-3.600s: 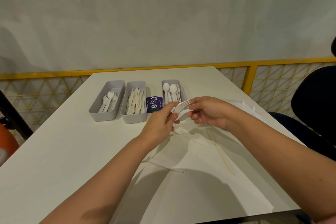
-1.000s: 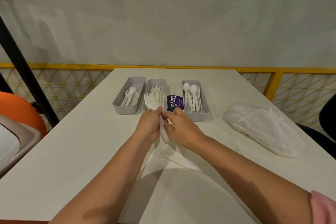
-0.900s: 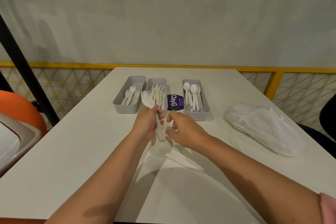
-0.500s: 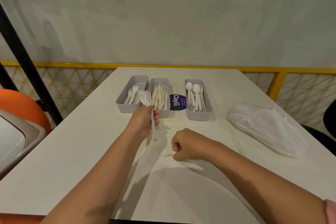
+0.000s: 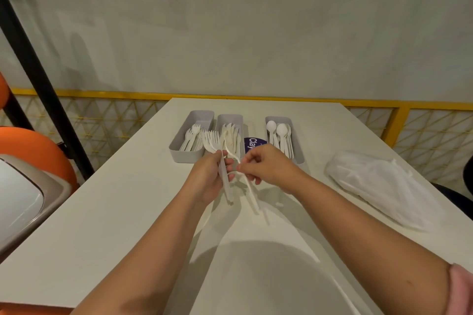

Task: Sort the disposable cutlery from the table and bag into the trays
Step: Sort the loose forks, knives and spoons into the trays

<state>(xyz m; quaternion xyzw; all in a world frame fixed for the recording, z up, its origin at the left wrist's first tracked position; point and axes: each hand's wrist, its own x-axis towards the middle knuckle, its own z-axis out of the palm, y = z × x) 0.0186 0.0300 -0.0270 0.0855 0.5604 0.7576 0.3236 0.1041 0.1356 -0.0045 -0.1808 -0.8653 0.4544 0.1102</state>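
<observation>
The left hand [image 5: 207, 176] grips several white plastic forks [image 5: 227, 187] over the table [image 5: 122, 202]. The right hand [image 5: 266, 166] pinches one white plastic utensil [image 5: 252, 194] beside them.

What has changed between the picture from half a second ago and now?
The right hand rose from the table toward the left hand and now pinches a white utensil, probably a fork, lifted off the table. The left hand keeps its grip on the bundle of forks. The grey trays and the plastic bag stayed in place.
</observation>
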